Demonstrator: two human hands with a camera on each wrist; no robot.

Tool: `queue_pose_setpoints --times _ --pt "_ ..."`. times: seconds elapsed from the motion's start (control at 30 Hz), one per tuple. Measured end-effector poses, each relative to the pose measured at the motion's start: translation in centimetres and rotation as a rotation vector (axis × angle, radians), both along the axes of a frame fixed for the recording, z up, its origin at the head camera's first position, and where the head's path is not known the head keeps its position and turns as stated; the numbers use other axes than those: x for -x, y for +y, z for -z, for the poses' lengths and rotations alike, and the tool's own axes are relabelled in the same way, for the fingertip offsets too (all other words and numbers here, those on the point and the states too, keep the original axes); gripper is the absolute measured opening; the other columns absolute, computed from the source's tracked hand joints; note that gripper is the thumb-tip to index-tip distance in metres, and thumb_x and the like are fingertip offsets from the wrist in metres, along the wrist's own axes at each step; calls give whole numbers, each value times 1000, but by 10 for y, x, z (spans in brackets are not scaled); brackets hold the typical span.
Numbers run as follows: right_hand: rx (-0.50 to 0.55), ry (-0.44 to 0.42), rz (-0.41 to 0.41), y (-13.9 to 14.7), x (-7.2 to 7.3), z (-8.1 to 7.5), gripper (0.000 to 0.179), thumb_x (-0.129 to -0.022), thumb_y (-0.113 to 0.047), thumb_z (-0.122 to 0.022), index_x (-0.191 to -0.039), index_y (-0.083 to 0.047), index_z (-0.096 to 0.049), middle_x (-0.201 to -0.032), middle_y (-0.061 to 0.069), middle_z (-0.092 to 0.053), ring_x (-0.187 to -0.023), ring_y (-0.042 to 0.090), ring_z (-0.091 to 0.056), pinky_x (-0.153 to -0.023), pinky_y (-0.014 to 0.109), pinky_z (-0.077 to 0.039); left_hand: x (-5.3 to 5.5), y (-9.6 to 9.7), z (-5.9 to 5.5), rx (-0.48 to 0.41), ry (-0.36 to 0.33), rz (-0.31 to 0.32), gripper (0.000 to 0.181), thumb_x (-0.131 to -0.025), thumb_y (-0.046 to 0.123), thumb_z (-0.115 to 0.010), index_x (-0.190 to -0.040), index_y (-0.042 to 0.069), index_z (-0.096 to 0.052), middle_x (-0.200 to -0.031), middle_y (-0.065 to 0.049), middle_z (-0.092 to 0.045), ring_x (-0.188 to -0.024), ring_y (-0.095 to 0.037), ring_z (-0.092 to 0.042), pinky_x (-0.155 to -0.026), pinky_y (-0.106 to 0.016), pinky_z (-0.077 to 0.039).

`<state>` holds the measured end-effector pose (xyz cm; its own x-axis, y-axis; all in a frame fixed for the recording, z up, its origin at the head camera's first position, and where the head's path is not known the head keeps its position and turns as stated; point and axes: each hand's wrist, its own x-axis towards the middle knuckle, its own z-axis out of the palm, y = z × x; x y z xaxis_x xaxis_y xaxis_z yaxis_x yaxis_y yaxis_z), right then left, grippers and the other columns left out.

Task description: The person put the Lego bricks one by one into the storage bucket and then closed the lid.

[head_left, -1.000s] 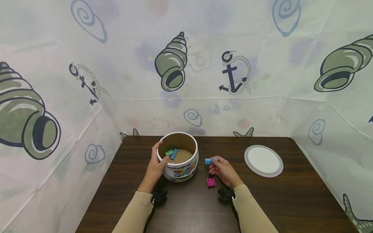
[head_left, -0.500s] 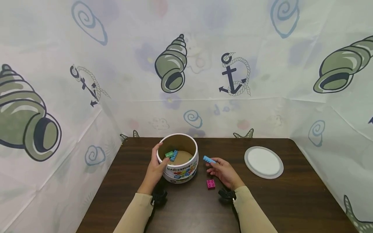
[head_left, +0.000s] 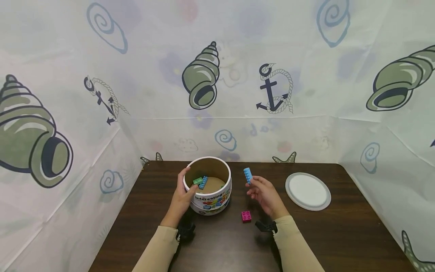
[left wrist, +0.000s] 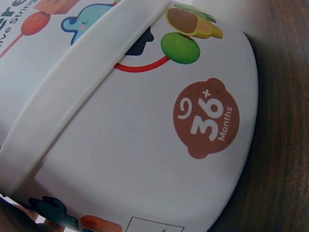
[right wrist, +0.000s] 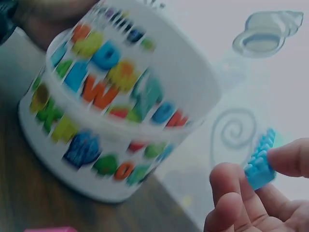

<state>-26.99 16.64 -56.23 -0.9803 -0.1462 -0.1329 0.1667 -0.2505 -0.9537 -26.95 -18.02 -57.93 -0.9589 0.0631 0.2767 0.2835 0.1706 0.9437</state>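
A white printed bucket (head_left: 213,204) stands on the table left of centre in the head view. My left hand (head_left: 181,198) grips its left side, with the thumb over the rim. Inside lie a green toy brick (head_left: 197,181) and a blue one. Between thumb and fingertips my right hand (head_left: 266,196) pinches a light-blue studded brick (right wrist: 261,162), held up to the right of the bucket. In the head view this brick points upward, its studs facing left. A pink square brick (head_left: 246,216) lies on the table below the right hand. The bucket's wall fills most of the left wrist view.
To the right, a round white lid or plate (head_left: 308,191) lies flat on the dark wooden table (head_left: 353,226). A white cloth (head_left: 238,90) printed with shells and anchors hangs behind the table and along both sides.
The light-blue brick has turned in my right hand from lying sideways to pointing upward, and that hand has risen slightly. My left hand stays on the bucket.
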Motion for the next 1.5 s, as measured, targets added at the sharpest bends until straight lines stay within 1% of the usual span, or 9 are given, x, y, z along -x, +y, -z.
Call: queue_pose_setpoints --times 0.17,0.4,0.57,0.7,0.8,0.97,1.07,1.2,1.5 --pt "15 73 -7 -8 -3 -26 34 -111 -25 -64 -135 -3 -55 -109 3 -71 -85 15 -70 -75 27 -53 0 0 1 5 -1 3 80 -101 29 -69 -169 31 -27 -172 -19 -34 -149 -51 -43 -120 -67 -36" --pt "85 139 -32 -26 0 -61 35 -110 -25 -65 -136 -4 -54 -99 0 -61 -77 13 -61 -69 25 -49 1 0 1 4 3 2 80 -101 29 -70 -169 30 -27 -174 -20 -31 -150 -51 -42 -121 -69 -35" --pt "105 174 -51 -44 5 -78 33 -110 -18 -64 -138 -5 -52 -106 4 -65 -79 13 -66 -70 24 -52 2 0 2 8 -3 2 80 -102 29 -70 -169 31 -27 -175 -20 -30 -150 -52 -41 -121 -70 -35" --pt "87 202 -97 -61 9 -86 35 -110 -15 -63 -141 -4 -51 -109 9 -67 -81 14 -69 -73 25 -55 3 0 3 2 -6 3 80 -102 29 -71 -169 32 -27 -174 -20 -30 -150 -52 -41 -121 -69 -35" --pt "54 218 -129 -73 10 -91 34 -110 -14 -63 -142 -4 -53 -110 10 -66 -83 15 -69 -76 27 -55 3 0 2 2 -4 2 80 -102 28 -71 -169 32 -27 -175 -19 -30 -150 -52 -42 -121 -68 -35" --pt "33 239 -148 -91 12 -93 35 -109 -13 -65 -142 -5 -54 -109 9 -66 -86 16 -70 -78 29 -57 3 1 1 10 -12 -8 80 -102 29 -72 -168 33 -27 -174 -17 -32 -150 -49 -44 -120 -67 -38" --pt "44 238 -156 -99 14 -89 35 -109 -12 -64 -142 -5 -54 -108 7 -67 -87 16 -71 -83 30 -60 3 1 2 18 -22 -16 79 -103 30 -71 -168 33 -27 -173 -17 -33 -149 -48 -45 -119 -66 -38" --pt "55 194 -164 -106 17 -81 35 -109 -11 -65 -141 -2 -53 -107 6 -68 -89 16 -71 -87 31 -61 1 1 2 32 -39 -23 80 -103 31 -71 -169 32 -26 -173 -17 -34 -149 -48 -45 -120 -67 -37" --pt "18 169 -148 -109 21 -80 37 -109 -13 -64 -142 0 -53 -104 5 -66 -87 16 -69 -80 26 -59 3 1 2 12 -37 -15 78 -104 33 -71 -168 33 -27 -172 -17 -35 -150 -48 -44 -121 -68 -36"
